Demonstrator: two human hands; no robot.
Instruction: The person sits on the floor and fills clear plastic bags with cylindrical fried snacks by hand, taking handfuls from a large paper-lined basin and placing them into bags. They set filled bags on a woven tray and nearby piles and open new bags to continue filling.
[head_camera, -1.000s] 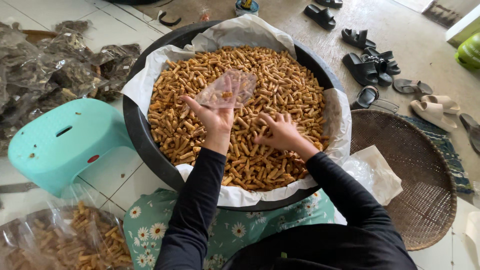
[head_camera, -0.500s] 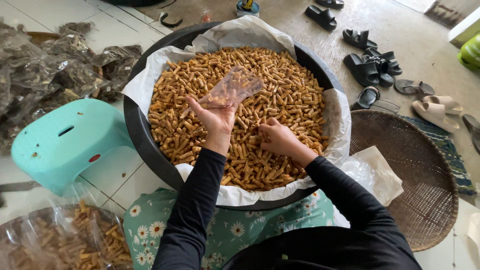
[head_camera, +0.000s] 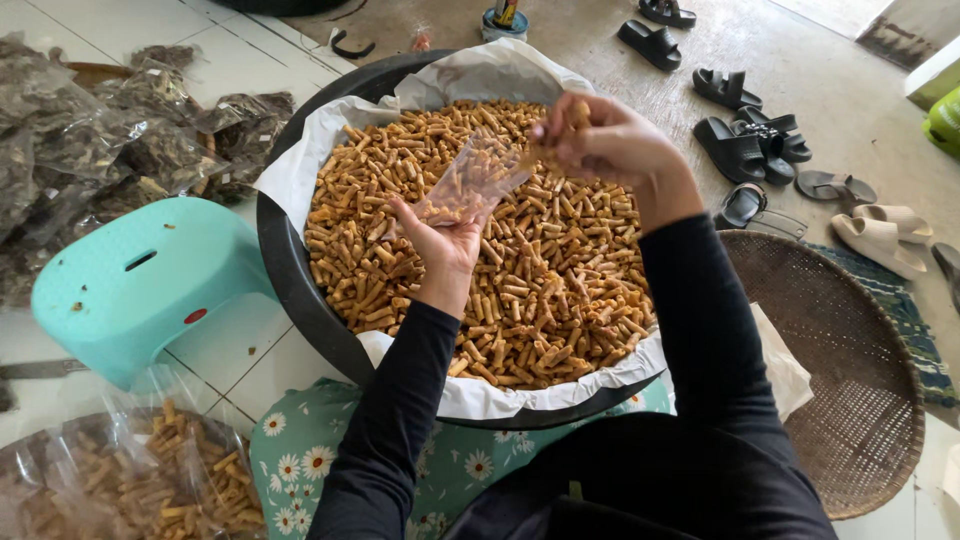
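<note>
A big black basin (head_camera: 300, 290) lined with white paper (head_camera: 300, 170) is heaped with short golden-brown snack sticks (head_camera: 560, 290). My left hand (head_camera: 445, 240) is raised over the heap and holds a small clear plastic bag (head_camera: 475, 180) with its mouth turned to the right. My right hand (head_camera: 605, 140) is lifted at the bag's mouth, fingers closed on a bunch of snack sticks. Both arms wear black sleeves.
A turquoise plastic stool (head_camera: 140, 285) stands left of the basin. Filled clear bags of sticks (head_camera: 130, 480) lie at bottom left, dark packed bags (head_camera: 90, 140) at upper left. A round woven tray (head_camera: 850, 370) lies right. Sandals (head_camera: 750, 140) dot the floor beyond.
My right hand closed on sticks in the heap, then rose with them to the bag's mouth. My left hand lifted the bag slightly and tilted it towards the right hand.
</note>
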